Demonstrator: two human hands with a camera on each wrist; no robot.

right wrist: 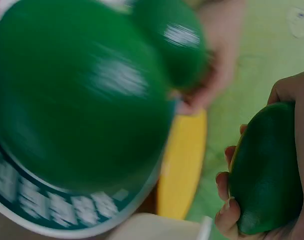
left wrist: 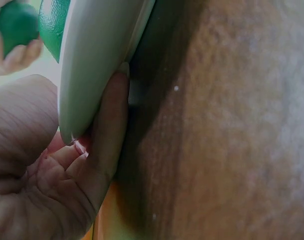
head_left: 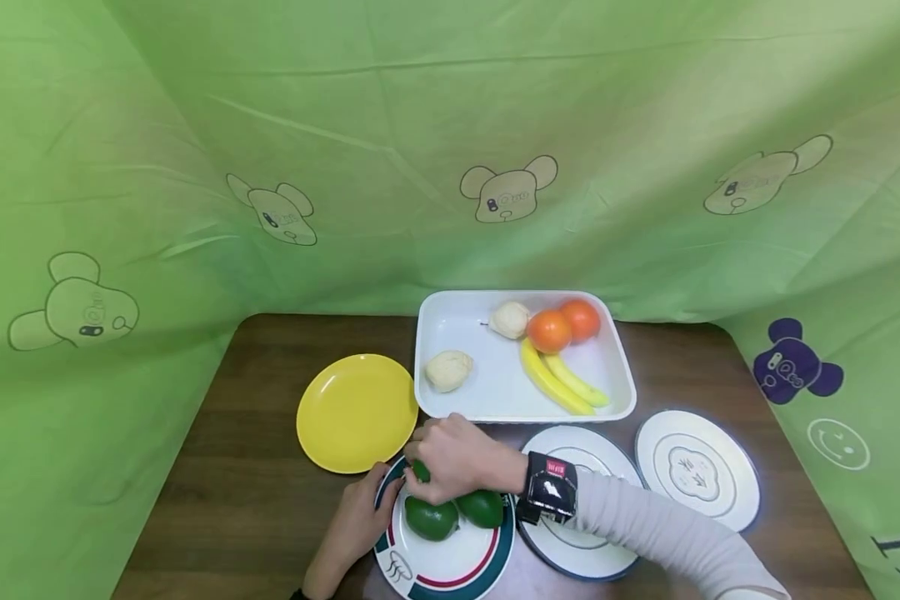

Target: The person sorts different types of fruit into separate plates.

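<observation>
My left hand (head_left: 356, 521) grips the left rim of a white plate (head_left: 461, 560) with a dark green border and a red ring. In the left wrist view a finger (left wrist: 112, 120) lies along the plate's underside. Over the plate, my right hand (head_left: 453, 458) holds a smooth green mango-shaped fruit (right wrist: 266, 170), its fingers curled round it. Much of this fruit is hidden by the hand in the head view. Two similar fruits, one on the left (head_left: 431, 518) and one on the right (head_left: 482, 508), lie on the plate below.
Behind stands a white tray (head_left: 495, 408) with two pale pear-shaped fruits (head_left: 448, 370), two round orange fruits (head_left: 550, 332) and two bananas (head_left: 551, 383). A yellow plate (head_left: 356, 412) sits at the left. Two white plates (head_left: 697, 471) lie to the right, one partly under my right forearm.
</observation>
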